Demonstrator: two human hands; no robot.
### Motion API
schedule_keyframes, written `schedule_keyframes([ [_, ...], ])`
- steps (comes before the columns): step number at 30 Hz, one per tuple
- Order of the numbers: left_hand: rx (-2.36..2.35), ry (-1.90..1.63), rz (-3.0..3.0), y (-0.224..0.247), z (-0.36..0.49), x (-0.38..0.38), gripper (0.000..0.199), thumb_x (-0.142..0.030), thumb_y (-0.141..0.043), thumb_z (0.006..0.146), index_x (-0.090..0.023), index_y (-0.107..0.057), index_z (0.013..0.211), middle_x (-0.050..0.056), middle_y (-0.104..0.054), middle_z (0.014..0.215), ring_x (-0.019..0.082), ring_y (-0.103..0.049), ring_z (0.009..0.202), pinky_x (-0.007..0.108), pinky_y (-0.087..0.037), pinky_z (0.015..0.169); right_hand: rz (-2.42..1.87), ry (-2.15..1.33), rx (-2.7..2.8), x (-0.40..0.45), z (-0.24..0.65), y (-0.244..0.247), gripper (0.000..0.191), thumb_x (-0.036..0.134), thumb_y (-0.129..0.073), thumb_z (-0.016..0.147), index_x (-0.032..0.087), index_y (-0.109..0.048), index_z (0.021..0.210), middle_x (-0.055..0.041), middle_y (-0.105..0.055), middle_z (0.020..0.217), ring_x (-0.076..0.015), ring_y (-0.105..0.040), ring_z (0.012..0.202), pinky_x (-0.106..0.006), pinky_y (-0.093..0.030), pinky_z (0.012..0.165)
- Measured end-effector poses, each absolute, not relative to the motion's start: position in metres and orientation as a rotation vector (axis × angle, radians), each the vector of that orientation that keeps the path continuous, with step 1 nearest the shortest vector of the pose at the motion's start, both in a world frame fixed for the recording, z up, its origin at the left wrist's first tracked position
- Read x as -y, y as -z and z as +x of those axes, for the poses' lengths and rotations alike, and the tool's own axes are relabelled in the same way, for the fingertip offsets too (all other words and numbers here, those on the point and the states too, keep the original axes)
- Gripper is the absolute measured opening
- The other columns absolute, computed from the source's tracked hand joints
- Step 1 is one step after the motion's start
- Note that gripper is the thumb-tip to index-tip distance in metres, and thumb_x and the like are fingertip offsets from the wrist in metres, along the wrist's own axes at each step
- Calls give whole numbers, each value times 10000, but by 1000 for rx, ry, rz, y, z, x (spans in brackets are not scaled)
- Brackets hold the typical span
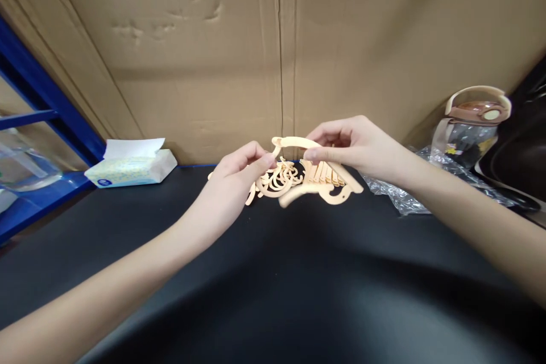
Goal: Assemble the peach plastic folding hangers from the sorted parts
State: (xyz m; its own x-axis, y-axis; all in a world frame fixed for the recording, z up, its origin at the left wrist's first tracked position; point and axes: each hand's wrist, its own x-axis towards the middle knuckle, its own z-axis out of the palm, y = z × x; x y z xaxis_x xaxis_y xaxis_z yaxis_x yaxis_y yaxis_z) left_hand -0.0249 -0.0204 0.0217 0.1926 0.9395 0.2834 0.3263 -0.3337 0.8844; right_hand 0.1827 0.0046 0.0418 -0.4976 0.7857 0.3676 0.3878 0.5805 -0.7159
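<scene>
My right hand [347,142] has its thumb and fingers closed on a cream plastic hanger arm [294,141], a curved strip. Against the left end of that strip is a small curved hook piece [276,151], pinched by the fingertips of my left hand [241,173]; whether the two are joined I cannot tell. Below my right hand shows another cream hanger part [336,197] with a round notch and a long arm; I cannot tell whether it hangs from the held piece. Behind the hands lie a heap of cream hooks [285,175] and a row of cream strips [322,173].
A tissue pack [132,168] stands at the left by a blue metal frame [46,91]. At the right are a clear drinking bottle [469,131] and crumpled clear plastic [398,193]. A cardboard wall [205,57] rises behind the black table [256,273].
</scene>
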Motion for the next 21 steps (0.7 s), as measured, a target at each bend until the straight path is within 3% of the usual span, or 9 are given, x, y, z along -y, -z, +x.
schedule_keyframes([
  [2,-1181,-1120,1774,-22,-24,18,264,-369,-501,855,-180,-456,676,-32,-463,640,105,-440,607,207,-307,529,-955,-546,2150,-6,184,-41,277,418,-582,835,180,-667,949,-28,-686,778,-137,-601,671,-255,-416,587],
  [7,-1144,-982,1775,-8,-14,12,366,-413,-377,915,-194,-340,624,-51,-296,568,86,-276,485,220,-232,465,-1189,475,2301,-11,179,-21,239,213,-428,891,188,-644,991,-61,-669,752,-160,-552,623,-285,-317,578],
  [9,-1142,-998,1881,1,-11,11,377,-419,-326,936,-202,-314,628,-51,-275,566,95,-270,489,235,-233,477,-1255,579,2380,-16,178,-13,222,178,-427,866,174,-631,952,-62,-631,658,-153,-508,545,-286,-270,533],
  [11,-1180,-1045,2046,10,-9,7,372,-420,-287,950,-207,-312,646,-48,-303,575,108,-305,512,250,-251,511,-1282,312,2420,-22,180,-7,201,216,-409,886,176,-605,871,-29,-569,570,-124,-454,458,-269,-250,485],
  [15,-1321,-1026,2182,23,-6,-20,354,-415,-262,953,-216,-319,665,-38,-378,596,133,-390,563,263,-283,576,-1202,-618,2070,-38,190,-8,281,328,-333,941,184,-526,796,43,-449,505,-69,-366,334,-230,-265,380],
  [18,-1404,-972,2111,28,-5,-51,377,-414,-296,932,-212,-371,623,-10,-439,585,161,-456,583,272,-305,593,-1100,-766,1718,-49,197,-12,235,315,-353,931,185,-526,839,61,-406,489,-70,-353,348,-224,-273,360],
  [21,-1509,-977,2033,28,-5,-71,377,-545,-412,862,-196,-466,731,26,-519,625,221,-528,682,294,-327,636,-1094,-758,1515,-55,199,-14,141,247,-379,897,191,-500,852,41,-474,543,-77,-430,436,-209,-319,404],
])
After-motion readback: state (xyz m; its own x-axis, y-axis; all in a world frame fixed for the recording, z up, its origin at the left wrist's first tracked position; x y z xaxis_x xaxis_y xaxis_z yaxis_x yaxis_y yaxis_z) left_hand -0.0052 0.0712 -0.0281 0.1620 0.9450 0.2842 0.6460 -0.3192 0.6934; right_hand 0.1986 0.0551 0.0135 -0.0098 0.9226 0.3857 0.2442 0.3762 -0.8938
